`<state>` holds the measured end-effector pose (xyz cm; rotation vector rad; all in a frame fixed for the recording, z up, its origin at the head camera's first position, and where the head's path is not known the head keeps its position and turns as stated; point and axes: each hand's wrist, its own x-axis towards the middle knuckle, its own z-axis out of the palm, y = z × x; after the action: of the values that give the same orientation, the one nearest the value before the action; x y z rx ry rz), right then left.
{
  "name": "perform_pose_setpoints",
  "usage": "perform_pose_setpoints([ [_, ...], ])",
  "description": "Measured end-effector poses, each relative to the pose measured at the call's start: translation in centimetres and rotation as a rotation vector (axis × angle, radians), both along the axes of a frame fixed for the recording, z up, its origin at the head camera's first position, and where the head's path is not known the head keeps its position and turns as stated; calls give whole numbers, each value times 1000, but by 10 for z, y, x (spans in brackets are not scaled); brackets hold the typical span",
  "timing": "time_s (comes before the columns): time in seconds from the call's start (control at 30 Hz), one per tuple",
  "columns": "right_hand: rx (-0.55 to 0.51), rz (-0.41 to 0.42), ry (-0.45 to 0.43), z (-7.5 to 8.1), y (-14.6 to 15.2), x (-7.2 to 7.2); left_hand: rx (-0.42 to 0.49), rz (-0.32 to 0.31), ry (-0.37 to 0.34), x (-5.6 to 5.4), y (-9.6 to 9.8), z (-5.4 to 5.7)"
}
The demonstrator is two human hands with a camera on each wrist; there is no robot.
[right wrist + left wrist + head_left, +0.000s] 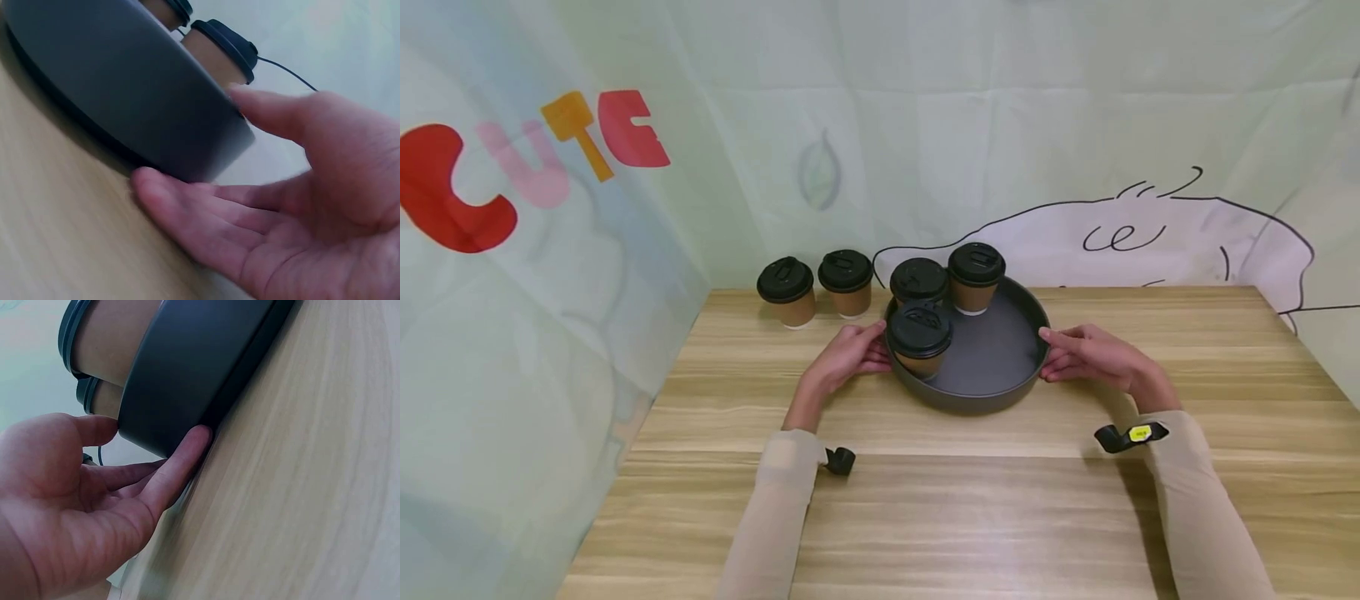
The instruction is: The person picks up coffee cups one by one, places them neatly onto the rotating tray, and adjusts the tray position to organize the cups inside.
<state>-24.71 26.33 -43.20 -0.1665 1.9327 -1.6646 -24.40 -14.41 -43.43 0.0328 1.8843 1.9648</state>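
Observation:
A round dark grey baking pan (1000,358) is between the two hands, with three brown paper coffee cups with black lids inside: a front cup (921,337), a back-left cup (919,282) and a back-right cup (976,279). The left hand (850,354) grips the pan's left side, thumb at the rim and fingers low against the wall. On the opposite side the right hand (1090,357) holds the pan likewise, its thumb (269,112) on the rim and fingertips (153,184) by the bottom edge. Whether the pan is slightly raised, I cannot tell.
Two more lidded cups, a left one (790,292) and a right one (847,283), stand on the wooden table (955,508) left of the pan. A printed cloth backdrop (925,125) rises behind the table's back edge and along its left side.

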Motion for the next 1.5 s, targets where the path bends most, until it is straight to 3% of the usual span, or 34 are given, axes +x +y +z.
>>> perform_pose_setpoints([
  [0.2, -33, -83, 55, -1, -7, -2, 0, -1, 4, -1, -1, -1],
  [0.53, -51, 24, -12, -2, 4, 0, 5, -12, 11, 0, 1, -1],
  [0.8, -75, -134, 41, -2, -6, -3, 5, -5, 7, 0, 1, 0],
  [1.03, -117, -82, -23, -4, 0, -2, -1, 3, -4, 0, 1, 0],
  [1.27, -108, -142, 28, -5, -5, -4, -6, 7, -6, 0, 1, 1],
  [1.5, -134, -107, -31, -4, -2, -3, -4, 6, -7, 0, 0, 1],
])
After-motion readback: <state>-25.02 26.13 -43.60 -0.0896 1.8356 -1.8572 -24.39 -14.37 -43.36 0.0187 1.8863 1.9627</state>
